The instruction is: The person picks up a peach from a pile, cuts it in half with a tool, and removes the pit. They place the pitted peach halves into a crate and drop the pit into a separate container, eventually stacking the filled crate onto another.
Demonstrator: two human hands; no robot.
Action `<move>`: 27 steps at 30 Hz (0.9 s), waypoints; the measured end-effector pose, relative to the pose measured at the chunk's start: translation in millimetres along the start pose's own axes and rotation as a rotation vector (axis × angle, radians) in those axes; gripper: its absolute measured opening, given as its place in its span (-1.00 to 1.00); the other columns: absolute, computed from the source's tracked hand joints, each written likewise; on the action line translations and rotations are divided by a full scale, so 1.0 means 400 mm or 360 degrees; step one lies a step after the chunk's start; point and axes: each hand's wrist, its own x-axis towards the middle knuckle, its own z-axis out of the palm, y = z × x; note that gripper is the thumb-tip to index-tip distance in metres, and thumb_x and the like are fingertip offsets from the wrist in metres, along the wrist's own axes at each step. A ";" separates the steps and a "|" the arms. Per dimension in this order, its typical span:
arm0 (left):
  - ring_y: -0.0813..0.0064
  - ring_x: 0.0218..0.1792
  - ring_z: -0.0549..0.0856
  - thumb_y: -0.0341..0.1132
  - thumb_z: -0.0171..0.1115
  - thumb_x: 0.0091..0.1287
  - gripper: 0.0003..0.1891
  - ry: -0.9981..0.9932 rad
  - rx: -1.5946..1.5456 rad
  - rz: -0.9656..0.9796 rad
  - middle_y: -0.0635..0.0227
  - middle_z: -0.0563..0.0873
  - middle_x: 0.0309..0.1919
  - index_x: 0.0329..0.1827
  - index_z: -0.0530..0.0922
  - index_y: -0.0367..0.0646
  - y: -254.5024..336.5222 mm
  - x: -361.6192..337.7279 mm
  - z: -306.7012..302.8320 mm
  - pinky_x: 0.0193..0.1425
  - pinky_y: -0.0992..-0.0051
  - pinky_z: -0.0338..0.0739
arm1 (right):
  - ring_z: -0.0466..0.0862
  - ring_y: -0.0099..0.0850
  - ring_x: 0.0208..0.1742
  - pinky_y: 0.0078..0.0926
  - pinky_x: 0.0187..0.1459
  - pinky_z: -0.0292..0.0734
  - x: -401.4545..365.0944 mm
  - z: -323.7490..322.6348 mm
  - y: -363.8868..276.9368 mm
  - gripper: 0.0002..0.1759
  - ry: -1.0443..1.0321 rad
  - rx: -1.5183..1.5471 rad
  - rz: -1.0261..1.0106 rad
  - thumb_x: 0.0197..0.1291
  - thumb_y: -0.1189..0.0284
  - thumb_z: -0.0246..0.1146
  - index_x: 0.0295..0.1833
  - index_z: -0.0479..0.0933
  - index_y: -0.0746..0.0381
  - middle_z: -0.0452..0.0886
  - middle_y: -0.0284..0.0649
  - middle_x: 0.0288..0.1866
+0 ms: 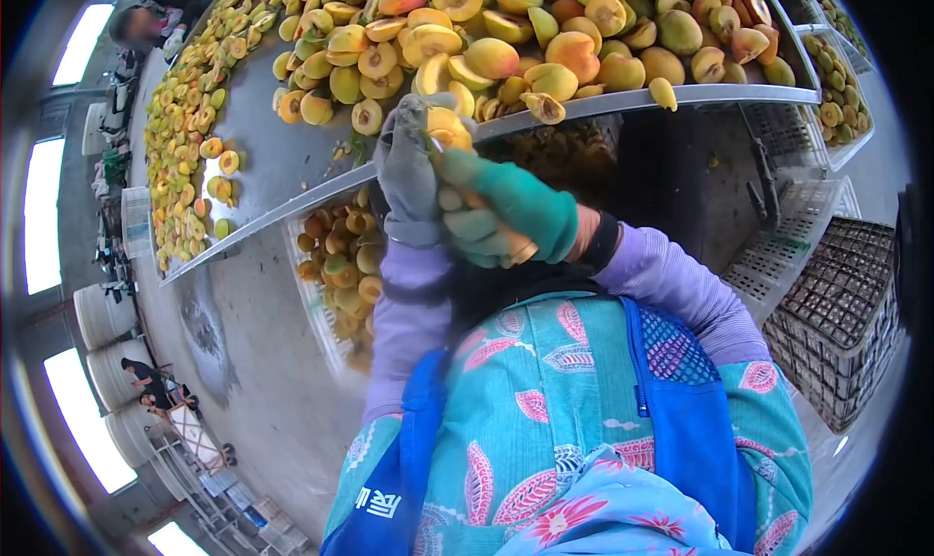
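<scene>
My left hand [409, 167], in a grey glove, is closed around a yellow peach [449, 128] at the metal table's front edge. My right hand [516, 211], in a green glove, is wrapped around a tool with a tan handle [520, 246]; the handle's end sticks out below the fist. The tool's working end meets the peach between the two hands and is mostly hidden. Just beyond them, a large heap of peaches [491, 58], many cut in half with pits showing, lies on the metal table [282, 118].
Below the table's edge on the left stands a white crate of peaches [342, 264]. Stacked dark crates [837, 313] and a pale perforated crate [783, 250] stand at right. Another person [170, 16] is at the table's far left; someone [146, 381] is beside a cart.
</scene>
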 end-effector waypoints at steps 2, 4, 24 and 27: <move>0.47 -0.41 0.64 -0.12 0.08 0.47 -0.69 0.0130 0.0329 0.0070 0.26 0.69 -0.37 -0.06 0.59 -0.21 -0.008 -0.013 -0.022 -0.29 0.53 0.56 | 0.29 -0.66 -0.74 -0.65 -0.64 0.15 0.021 -0.050 0.021 -0.56 -0.0716 0.0649 0.0141 0.49 -0.03 -0.11 -0.30 0.39 0.04 0.29 -0.57 -0.65; 0.51 -0.43 0.63 -0.10 0.05 0.47 -0.69 0.0462 0.1192 0.0388 0.29 0.68 -0.40 -0.08 0.59 -0.16 -0.020 -0.062 -0.047 -0.31 0.55 0.55 | 0.26 -0.62 -0.72 -0.59 -0.65 0.17 0.019 -0.072 0.038 -0.58 -0.0753 0.0755 0.0193 0.48 -0.03 -0.09 -0.26 0.43 0.05 0.27 -0.55 -0.68; 0.73 -0.39 0.64 -0.15 0.20 0.36 -0.48 -0.0342 0.1075 -0.0225 0.37 0.70 -0.23 0.32 0.40 -0.21 0.162 0.107 -0.174 -0.51 0.79 0.35 | 0.53 -0.50 -0.42 -0.46 -0.38 0.45 0.037 -0.013 -0.039 -0.58 0.0948 -0.1135 -0.0832 0.43 0.10 0.10 -0.10 0.53 0.28 0.58 -0.28 -0.38; 0.72 -0.42 0.62 -0.15 0.09 0.46 -0.48 -0.0688 0.0484 -0.0292 0.39 0.70 -0.21 0.39 0.34 -0.26 0.148 0.034 -0.113 -0.49 0.76 0.37 | 0.56 -0.53 -0.42 -0.48 -0.42 0.44 0.060 0.003 -0.101 -0.58 0.0893 -0.1089 -0.0528 0.42 0.09 0.13 -0.12 0.50 0.28 0.58 -0.29 -0.40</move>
